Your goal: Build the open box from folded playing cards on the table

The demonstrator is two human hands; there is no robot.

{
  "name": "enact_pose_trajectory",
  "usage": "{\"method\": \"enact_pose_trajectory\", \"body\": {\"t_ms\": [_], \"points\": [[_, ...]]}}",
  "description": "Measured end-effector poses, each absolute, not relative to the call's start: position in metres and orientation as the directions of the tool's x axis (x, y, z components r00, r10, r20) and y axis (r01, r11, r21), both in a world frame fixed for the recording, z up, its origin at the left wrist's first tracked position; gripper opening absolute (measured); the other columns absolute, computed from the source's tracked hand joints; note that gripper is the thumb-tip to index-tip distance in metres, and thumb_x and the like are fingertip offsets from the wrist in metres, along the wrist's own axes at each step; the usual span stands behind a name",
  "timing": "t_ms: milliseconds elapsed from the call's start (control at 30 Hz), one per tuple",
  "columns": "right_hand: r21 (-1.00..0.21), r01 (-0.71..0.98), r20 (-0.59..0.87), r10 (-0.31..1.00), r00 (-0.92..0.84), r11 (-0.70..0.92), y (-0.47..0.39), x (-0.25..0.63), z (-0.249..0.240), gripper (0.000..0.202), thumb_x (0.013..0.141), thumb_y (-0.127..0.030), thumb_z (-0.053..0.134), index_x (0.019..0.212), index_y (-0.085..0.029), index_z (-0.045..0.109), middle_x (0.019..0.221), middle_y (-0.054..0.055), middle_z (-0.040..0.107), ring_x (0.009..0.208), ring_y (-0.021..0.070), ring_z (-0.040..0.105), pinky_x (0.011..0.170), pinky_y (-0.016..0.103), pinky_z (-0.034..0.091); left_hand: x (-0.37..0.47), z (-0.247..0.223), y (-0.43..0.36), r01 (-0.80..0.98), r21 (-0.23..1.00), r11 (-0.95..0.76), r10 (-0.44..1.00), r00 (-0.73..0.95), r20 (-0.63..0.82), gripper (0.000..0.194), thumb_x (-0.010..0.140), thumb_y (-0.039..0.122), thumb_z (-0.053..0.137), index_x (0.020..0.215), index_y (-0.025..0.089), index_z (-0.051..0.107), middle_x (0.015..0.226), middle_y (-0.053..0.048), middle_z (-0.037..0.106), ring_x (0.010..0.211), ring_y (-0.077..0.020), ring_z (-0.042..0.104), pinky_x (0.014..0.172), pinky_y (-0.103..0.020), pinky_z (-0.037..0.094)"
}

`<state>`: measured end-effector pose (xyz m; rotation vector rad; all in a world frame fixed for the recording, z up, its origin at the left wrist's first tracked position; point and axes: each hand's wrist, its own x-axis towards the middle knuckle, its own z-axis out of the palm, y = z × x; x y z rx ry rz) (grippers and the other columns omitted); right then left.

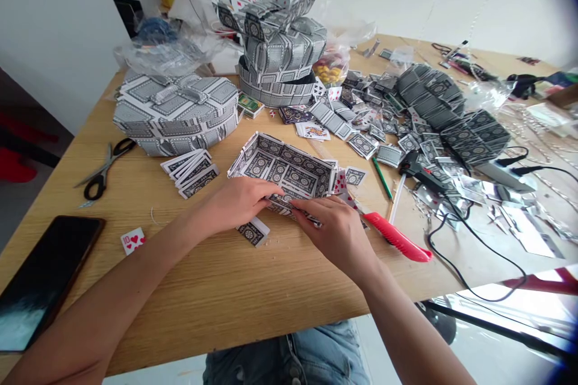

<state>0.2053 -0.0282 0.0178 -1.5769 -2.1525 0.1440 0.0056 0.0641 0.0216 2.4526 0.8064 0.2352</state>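
Observation:
A low, open box built from playing cards (289, 174) rests on the wooden table in front of me. My left hand (239, 201) pinches its near wall left of the middle, and my right hand (332, 225) grips the same wall a little further right. The two hands' fingertips almost meet. One folded card (253, 231) lies beneath the near side, by my left hand. To the box's left is a fanned stack of folded cards (189, 171). Red-handled scissors (397, 237) lie just right of my right hand, their blades partly hidden.
A lidded card box (176, 111) and a taller card structure (282, 42) stand behind. Black scissors (106, 168) and a phone (49, 277) lie left. At right are a glue gun (422, 174) with cable, a green pencil (382, 178) and piles of cards (388, 114).

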Motion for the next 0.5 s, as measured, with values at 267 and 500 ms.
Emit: {"method": "enact_pose_trajectory", "body": {"t_ms": [267,500], "points": [[-0.336,0.874,0.344,0.909,-0.233,0.352,-0.0315,0.2062,0.0141,0.016,0.091,-0.02,0.059,0.097,-0.02,0.073,0.08,0.003,0.076,0.068,0.0178,0.069,0.069,0.03,0.046,0.0055,0.0206,0.0666,0.495,0.571,-0.655,0.593,0.805,-0.017,0.025,0.091,0.017,0.055,0.113,0.021,0.067,0.115,-0.002,0.072,0.103,-0.0199,0.067,0.091,-0.031,0.048],[-0.381,0.861,0.314,0.923,-0.223,0.337,-0.0324,0.207,0.0143,0.021,0.093,-0.021,0.056,0.107,-0.02,0.072,0.075,0.001,0.074,0.064,0.0154,0.065,0.068,0.03,0.046,0.0049,0.021,0.0672,0.507,0.571,-0.646,0.604,0.796,-0.024,0.027,0.091,0.018,0.054,0.115,0.022,0.066,0.116,-0.002,0.071,0.103,-0.0201,0.067,0.091,-0.03,0.048]]}}
